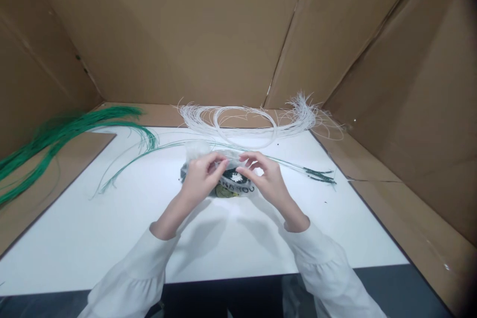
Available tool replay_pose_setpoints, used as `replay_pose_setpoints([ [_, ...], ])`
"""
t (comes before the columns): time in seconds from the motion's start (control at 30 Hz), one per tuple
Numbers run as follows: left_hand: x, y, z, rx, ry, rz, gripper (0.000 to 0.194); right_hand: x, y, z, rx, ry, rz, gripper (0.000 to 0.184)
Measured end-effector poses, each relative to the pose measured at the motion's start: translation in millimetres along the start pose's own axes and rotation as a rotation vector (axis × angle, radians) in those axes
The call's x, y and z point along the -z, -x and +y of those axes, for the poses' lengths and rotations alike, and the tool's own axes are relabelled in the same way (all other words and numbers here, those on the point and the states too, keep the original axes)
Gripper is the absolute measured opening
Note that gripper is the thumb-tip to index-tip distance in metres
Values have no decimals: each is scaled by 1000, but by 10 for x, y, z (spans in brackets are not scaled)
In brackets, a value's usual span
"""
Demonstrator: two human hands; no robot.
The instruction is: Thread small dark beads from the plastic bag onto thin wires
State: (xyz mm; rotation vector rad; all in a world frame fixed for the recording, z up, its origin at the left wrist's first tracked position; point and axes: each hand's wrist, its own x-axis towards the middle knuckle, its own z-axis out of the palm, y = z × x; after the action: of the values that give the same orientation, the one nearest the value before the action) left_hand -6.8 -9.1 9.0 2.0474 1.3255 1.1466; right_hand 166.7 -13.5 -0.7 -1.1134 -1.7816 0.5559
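Observation:
My left hand [204,171] is closed in a pinch over an open clear plastic bag, with what looks like a thin white strand [235,160] at its fingertips. My right hand [265,174] faces it from the right, fingers curled and thumb a little apart from the index finger. The strand leads toward these fingers, but what they hold is too small to make out. The plastic bag [246,188] has dark lettering and a yellow-green print on its front. Inside lie tiny dark pieces [228,174] and a small heap of white bits [237,177].
Behind the bag, green strands [149,150] with dark-covered ends [318,175] cross the white board [122,238]. A looped bundle of white strands [246,131] lies at the back. Thick green bundles [55,144] lie at left. Cardboard walls [179,35] enclose the back and sides.

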Motion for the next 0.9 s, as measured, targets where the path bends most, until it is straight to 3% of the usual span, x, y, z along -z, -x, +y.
replay_pose_setpoints([
  [0.13,44,-30,-43,163,40,63,22,-51,3,193,97,472,-45,10],
  [0.27,40,-34,-49,215,178,6,21,-169,20,399,90,625,-140,14],
  [0.7,21,-28,-2,117,78,-116,25,-238,-30,465,144,658,-158,18],
  [0.9,18,-27,-11,109,112,-89,24,-141,-35,358,188,419,-90,10],
])
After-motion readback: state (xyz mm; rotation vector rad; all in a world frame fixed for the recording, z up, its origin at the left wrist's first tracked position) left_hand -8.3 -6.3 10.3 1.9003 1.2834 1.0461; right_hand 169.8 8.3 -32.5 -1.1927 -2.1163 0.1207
